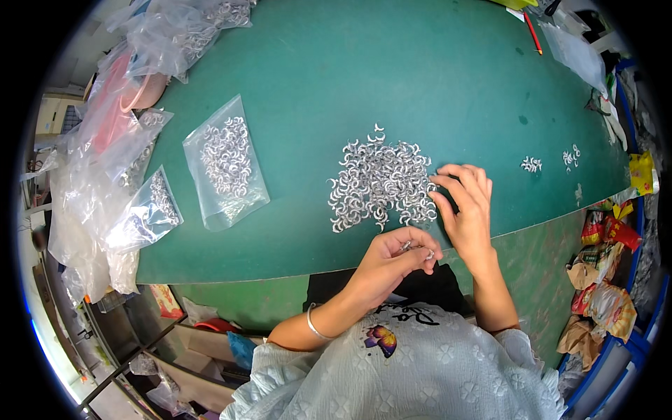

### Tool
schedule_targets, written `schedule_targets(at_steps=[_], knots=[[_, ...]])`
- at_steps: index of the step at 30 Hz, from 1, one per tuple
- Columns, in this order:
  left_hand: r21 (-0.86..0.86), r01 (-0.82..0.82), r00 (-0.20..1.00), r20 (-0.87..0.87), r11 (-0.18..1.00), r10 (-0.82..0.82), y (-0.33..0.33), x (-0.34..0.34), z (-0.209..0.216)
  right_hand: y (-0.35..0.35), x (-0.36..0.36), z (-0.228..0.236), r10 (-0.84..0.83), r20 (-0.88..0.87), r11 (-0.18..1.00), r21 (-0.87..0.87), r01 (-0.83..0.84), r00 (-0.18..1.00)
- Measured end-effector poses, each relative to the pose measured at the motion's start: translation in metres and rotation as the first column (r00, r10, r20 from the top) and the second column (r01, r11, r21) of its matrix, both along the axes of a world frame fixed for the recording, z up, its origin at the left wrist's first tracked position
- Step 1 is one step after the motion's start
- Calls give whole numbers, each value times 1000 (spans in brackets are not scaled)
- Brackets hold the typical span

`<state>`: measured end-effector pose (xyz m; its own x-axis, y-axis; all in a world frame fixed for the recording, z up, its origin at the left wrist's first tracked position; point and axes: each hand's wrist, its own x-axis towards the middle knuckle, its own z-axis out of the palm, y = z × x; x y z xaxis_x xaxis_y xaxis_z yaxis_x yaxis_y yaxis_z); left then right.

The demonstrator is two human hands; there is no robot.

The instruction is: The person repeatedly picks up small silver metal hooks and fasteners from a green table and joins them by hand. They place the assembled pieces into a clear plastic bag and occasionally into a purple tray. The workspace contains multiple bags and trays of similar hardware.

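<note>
A heap of small silver crescent-shaped metal pieces (381, 178) lies spread on the green table near its front edge. My left hand (399, 259) is curled just in front of the heap, closed around a few of these crescent pieces (406, 246) that show between thumb and fingers. At the heap's right edge is my right hand (465, 203). Its thumb and fingers are bent and apart, with the tips at the outermost pieces; no piece can be made out in its grip.
Left of the heap lies a clear bag of crescents (227, 157). More plastic bags (91, 203) and a pink basket (147, 92) crowd the table's left side. Two small clusters of silver pieces (532, 164) sit at the right. A red pen (533, 35) lies at the far right.
</note>
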<state>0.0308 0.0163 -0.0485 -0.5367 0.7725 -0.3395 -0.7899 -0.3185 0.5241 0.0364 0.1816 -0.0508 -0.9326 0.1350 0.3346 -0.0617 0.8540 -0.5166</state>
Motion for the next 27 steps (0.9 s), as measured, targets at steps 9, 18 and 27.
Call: schedule_targets(at_steps=[9,18,27], knots=[[-203,-158,974,-195,966,118,4,2,7,0,18,9,-10,111,607,-789,94,994],[-146,-257,942,-260,955,214,11,3,12,-7,39,15,241,92,-166,-977,134,966],[-104,-341,891,-353,934,286,12,5,14,-21,50,10,177,79,-186,-976,112,981]])
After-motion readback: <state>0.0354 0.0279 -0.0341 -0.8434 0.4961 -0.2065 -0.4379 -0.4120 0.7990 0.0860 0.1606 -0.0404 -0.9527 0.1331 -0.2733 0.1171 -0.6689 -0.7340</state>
